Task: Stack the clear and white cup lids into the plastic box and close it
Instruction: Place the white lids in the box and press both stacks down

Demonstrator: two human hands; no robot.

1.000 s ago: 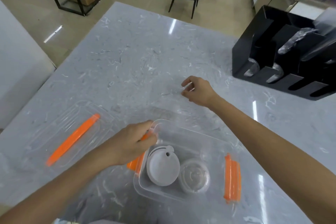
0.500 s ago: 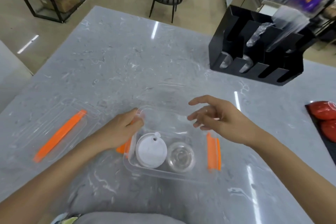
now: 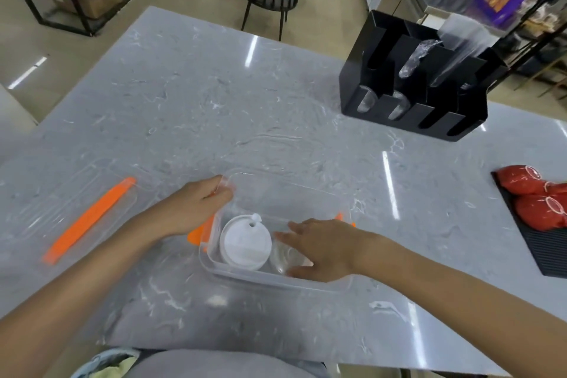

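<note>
In box (image 3: 276, 281) | right hand (image 3: 322, 250) over clear lid (image 3: 283, 258) | left hand (image 3: 196, 209) grips rim

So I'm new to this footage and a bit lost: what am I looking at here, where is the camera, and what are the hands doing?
There is no machine here: a person works with bare hands, filmed by a wide-angle camera on their head looking down at a grey marble table. The left hand grips the far left corner of a clear box. The right hand reaches into it with straight fingers, over a clear lid. A white lid lies beside it. To the left lies the box's cover with an orange clip. Further off stand a black organiser and red packets.
</note>
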